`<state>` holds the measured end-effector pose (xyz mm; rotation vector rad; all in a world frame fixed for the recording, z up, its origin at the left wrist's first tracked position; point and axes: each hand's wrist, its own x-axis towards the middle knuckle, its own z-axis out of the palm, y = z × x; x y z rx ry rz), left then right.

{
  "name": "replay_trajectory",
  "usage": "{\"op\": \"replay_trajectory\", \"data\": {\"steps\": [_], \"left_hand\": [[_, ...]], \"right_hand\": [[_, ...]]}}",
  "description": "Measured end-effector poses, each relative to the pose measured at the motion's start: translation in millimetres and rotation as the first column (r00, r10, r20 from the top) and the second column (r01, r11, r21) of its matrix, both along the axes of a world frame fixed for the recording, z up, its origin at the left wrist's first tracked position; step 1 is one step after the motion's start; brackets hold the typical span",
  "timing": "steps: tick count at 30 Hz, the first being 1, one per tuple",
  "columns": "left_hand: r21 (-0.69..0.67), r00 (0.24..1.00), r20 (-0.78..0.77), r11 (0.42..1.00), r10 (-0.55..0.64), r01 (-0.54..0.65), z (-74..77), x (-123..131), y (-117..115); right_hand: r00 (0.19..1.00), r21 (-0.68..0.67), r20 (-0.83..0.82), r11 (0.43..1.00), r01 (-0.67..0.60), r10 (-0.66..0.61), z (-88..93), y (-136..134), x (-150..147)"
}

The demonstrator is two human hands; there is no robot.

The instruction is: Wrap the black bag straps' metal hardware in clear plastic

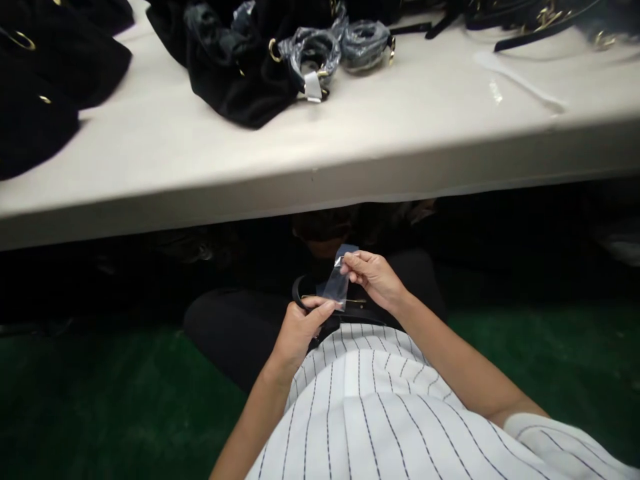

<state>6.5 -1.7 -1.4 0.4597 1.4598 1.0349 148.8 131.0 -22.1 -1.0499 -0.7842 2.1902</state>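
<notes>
Below the table edge, over my lap, both hands hold a small clear plastic sleeve [339, 283]. My left hand [299, 329] pinches its lower end with the thumb pressed on it. My right hand [376, 278] pinches its upper end between fingertips. Under the sleeve lies a black strap [301, 294] with a thin gold-coloured part, resting on my dark trousers. What the left fingers grip beneath the sleeve is hidden.
A white table [350, 153] spans the view above my hands. On it lie black velvet bags [235, 67] at the back and left, plastic-wrapped coiled straps [340, 43], and loose black straps with gold hardware [540, 17] at the far right. The floor is green [100, 400].
</notes>
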Motion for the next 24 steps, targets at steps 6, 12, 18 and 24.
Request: {"op": "replay_trajectory", "data": {"steps": [6,12,18,24], "left_hand": [[-0.031,0.976,0.145,0.987,0.161,-0.158,-6.7,6.1,9.5],[-0.024,0.973,0.145,0.984,0.179,-0.178,-6.3,10.5,10.2],[0.005,0.978,0.109,0.984,0.177,-0.178,-4.7,12.2,11.9],[0.025,0.985,0.061,0.986,0.164,-0.166,2.4,16.7,11.6]], "right_hand": [[0.98,-0.16,-0.055,0.967,-0.197,0.19,-20.9,-18.6,5.5],[0.923,0.13,0.072,0.914,-0.383,0.377,-19.4,-39.4,20.9],[0.953,0.34,0.094,0.891,-0.301,0.287,-8.2,-37.4,15.3],[0.963,0.243,0.166,0.938,-0.248,0.211,-13.2,-37.9,10.0]]}}
